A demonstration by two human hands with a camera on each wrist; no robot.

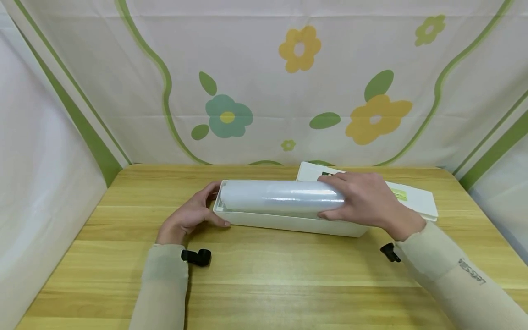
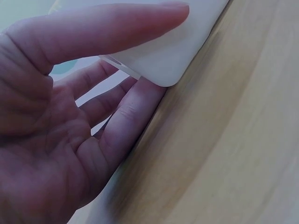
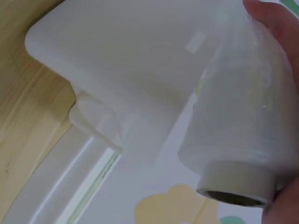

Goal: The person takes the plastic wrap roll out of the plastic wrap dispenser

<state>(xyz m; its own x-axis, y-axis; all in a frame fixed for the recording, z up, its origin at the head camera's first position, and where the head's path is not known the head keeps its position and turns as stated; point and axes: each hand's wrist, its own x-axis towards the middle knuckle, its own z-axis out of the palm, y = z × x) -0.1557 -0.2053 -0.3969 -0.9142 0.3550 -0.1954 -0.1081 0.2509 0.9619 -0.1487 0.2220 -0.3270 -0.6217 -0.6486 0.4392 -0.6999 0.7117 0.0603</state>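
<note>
A long white box (image 1: 288, 223) lies on the table, its top uncovered. A roll of cling film (image 1: 268, 195) sits along it, left end within the walls. My right hand (image 1: 367, 199) grips the roll's right end from above, thumb in front; in the right wrist view the roll's bare core (image 3: 238, 184) sticks out above the box. My left hand (image 1: 189, 213) holds the box's left end, thumb against the front wall and fingers behind, partly hidden. In the left wrist view, the thumb lies along the box's side (image 2: 159, 56) and the fingers reach around the corner.
Behind the box, at the right, lies a white lid (image 1: 416, 197) with a green label (image 1: 399, 195), partly covered by my right hand. A wood-grain table (image 1: 264, 284) carries everything. A flowered curtain (image 1: 264, 68) hangs at its back edge.
</note>
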